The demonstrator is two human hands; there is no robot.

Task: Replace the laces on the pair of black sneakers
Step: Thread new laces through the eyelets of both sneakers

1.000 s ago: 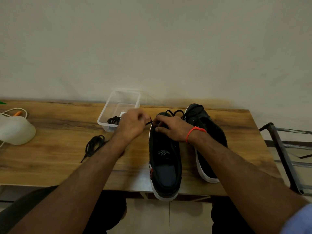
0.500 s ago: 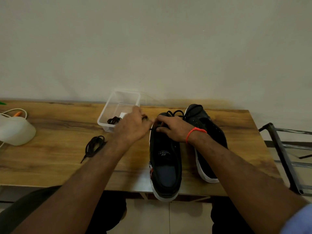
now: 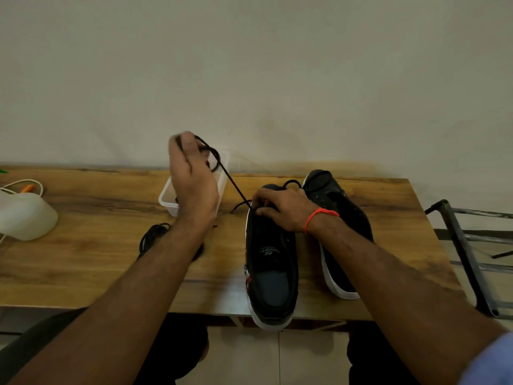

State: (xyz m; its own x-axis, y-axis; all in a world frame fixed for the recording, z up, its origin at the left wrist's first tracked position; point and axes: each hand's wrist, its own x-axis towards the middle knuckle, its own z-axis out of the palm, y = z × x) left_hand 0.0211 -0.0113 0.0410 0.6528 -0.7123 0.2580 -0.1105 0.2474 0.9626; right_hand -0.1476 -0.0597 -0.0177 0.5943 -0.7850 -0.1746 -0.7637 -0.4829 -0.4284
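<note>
On the table (image 3: 83, 262), the left hand (image 3: 194, 184) pinches a limp black lace (image 3: 236, 187), drawn taut from the near sneaker (image 3: 272, 262). It is light and floppy, best gripped near its stiff tip. The right hand (image 3: 280, 209) pinches at the eyelets, steadying that soft shoe; the second sneaker (image 3: 341, 218) lies just beside.

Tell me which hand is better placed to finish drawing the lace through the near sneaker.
Left. The left hand already grips the black lace, lifted taut over the clear container. The right hand rests on the near sneaker at the eyelets, holding it in place.
</note>
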